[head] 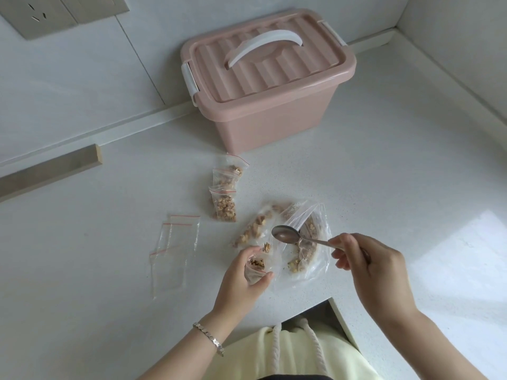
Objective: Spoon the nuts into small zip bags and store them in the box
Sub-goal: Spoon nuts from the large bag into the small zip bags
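Note:
My left hand (242,272) grips a small zip bag (256,267) held open, with walnut pieces inside it. My right hand (370,261) pinches the handle of a metal spoon (286,235), whose empty bowl hovers over the large clear bag of nuts (304,242) lying on the white counter. Another filled small bag (253,227) lies just left of the large one. Three filled small bags (225,192) lie in a row farther back. The pink box (269,80) stands behind them with its lid shut and white handle down.
Empty small zip bags (175,248) lie flat to the left of my left hand. A wooden strip (49,172) lies along the wall at left. The counter edge (337,305) cuts in just below my hands. A wall socket (35,15) is at top left.

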The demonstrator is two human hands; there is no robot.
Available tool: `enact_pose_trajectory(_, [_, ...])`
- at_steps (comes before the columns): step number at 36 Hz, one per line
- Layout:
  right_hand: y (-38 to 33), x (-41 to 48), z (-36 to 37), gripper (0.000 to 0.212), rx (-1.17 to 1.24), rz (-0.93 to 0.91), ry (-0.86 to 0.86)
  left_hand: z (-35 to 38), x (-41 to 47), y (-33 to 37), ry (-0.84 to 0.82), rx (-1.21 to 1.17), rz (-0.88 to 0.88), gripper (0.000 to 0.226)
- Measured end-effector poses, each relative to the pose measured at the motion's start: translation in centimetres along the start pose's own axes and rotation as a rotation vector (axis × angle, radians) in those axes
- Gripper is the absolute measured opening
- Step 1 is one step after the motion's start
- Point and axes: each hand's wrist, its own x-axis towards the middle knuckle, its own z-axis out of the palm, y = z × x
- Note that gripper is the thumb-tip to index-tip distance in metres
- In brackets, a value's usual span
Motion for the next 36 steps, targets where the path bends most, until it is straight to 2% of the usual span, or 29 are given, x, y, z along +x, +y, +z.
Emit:
enact_pose_trajectory(3, [0.8,0.0,1.3,0.074,-0.082,0.009,-0.036,-0.2,-0.1,-0.1,-0.022,-0.028,-0.031,0.039])
enact_pose_trajectory(5, [1.1,0.0,2.1,0.078,-0.126,0.008,-0.059,-0.3,-0.1,0.0,-0.054,-0.028,-0.032,0.038])
enact_pose_trajectory(13, [0.4,-0.3,2.9,0.065,-0.055,-0.01,-0.013,-0.3,0.2,0.2,-0.103,-0.037,-0.059,0.041])
enact_pose_trajectory(17, [0.5,-0.3,3.5,0.071,-0.154,-0.017,-0.068,-0.2,0.1,0.3,-0.102,-0.033,-0.044,0.04])
enact_pose_trajectory(21, [1.1,-0.6,3.5,0.074,-0.272,-0.014,-0.054,-0.2,0.0,0.3,-0.114,-0.019,-0.054,0.042])
enact_pose_trajectory(26, [1.9,-0.8,3.3,0.077,-0.272,0.054,-0.075,-0.1,0.2,0.4,-0.146,-0.011,-0.059,0.041])
enact_pose_trajectory(29, [2.0,-0.7,3.5,0.067,-0.222,0.144,-0.08,0.0,0.5,0.5,-0.19,-0.003,-0.068,0.042])
enact_pose_trajectory(32, [2.3,-0.6,3.7,0.045,-0.156,0.259,-0.069,0.2,0.9,0.5,-0.225,-0.006,-0.079,0.041])
enact_pose_trajectory(36, [2.8,-0.7,3.9,0.036,-0.094,0.348,-0.052,0.3,1.4,0.7,-0.241,-0.045,-0.116,0.039])
